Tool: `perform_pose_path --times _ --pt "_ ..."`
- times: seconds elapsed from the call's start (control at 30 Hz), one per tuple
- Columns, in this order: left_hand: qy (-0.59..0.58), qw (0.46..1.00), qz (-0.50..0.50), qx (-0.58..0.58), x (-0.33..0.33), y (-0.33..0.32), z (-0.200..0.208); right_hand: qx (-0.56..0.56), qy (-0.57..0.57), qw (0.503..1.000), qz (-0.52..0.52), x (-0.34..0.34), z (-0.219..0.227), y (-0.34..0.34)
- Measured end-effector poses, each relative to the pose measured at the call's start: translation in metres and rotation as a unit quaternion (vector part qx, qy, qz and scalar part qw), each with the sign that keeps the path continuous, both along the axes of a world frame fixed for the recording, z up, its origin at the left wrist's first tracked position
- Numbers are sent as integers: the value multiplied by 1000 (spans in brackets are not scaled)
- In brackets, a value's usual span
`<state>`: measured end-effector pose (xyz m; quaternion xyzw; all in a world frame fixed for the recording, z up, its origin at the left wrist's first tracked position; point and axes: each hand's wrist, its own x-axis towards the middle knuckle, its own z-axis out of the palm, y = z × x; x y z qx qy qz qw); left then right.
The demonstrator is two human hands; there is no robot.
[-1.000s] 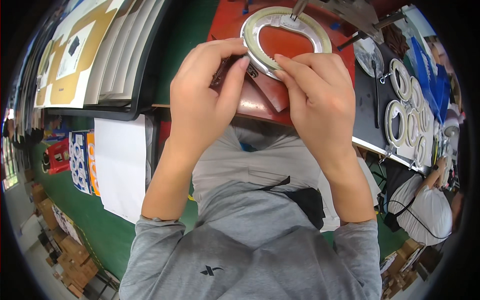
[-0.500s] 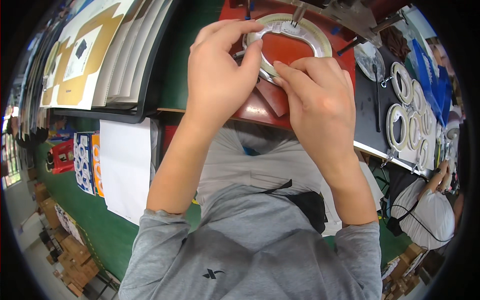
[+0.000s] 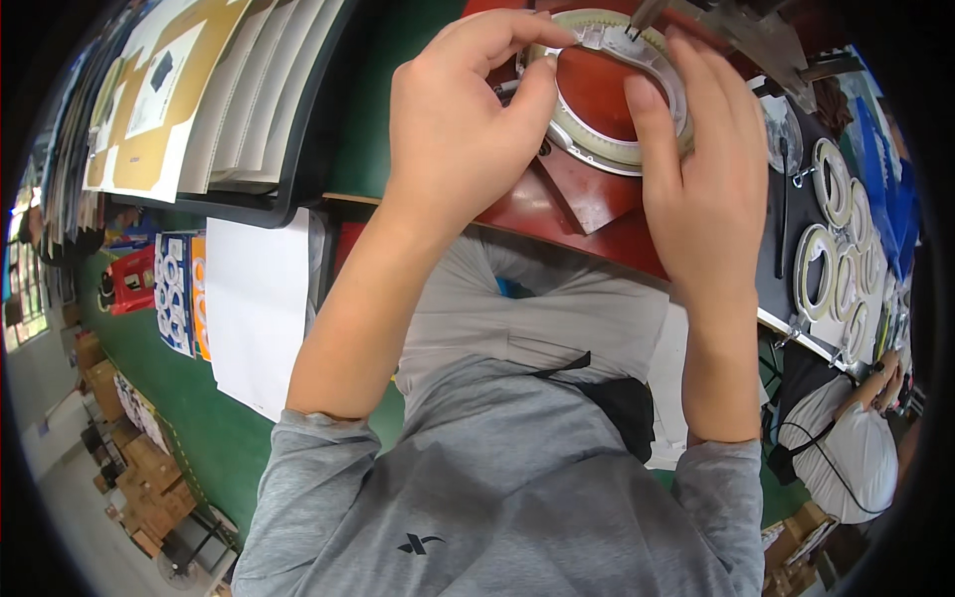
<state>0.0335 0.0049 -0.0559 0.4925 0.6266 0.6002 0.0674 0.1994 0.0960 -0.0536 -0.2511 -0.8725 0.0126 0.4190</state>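
Note:
A pale, ring-shaped plastic part (image 3: 603, 152) with a yellowish toothed band lies on the red work surface, under the two thin metal prongs (image 3: 634, 33) of a machine. My left hand (image 3: 468, 114) grips the ring's left side, with its thumb and index fingertips at the inner edge. On the right side, my right hand (image 3: 701, 149) straddles the rim, thumb inside the opening and fingers along the outside. A small whitish piece (image 3: 619, 40) sits on the ring's far side, near the prong tips. My palms and fingers hide parts of both sides of the ring.
Several similar rings (image 3: 818, 269) lie on the dark bench at right, beside a thin black tool (image 3: 783, 204). A black tray (image 3: 264, 227) of upright printed cardboard sheets stands at left. Machine metalwork (image 3: 766, 60) overhangs the far right. A person (image 3: 846, 448) sits at lower right.
My right hand has moved from the ring's near edge to its right side, its pinch opening into a wider hold. My left hand stays at the left side. The whole view has shifted slightly.

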Motion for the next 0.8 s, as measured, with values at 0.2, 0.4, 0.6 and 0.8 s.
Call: perform_pose_path --times 0.2,0.4,0.6,0.8 --pt "-95 994 -37 -39 12 3 23 -103 -132 985 -27 -9 7 7" --pt "15 998 -17 -53 -5 5 -1 -104 -144 984 -31 -14 10 2" --pt "-34 999 -28 -1 -3 7 -13 -74 -93 992 -37 -10 0 7" --pt "-18 999 -14 -34 -5 -3 3 42 136 987 73 36 70 -17"
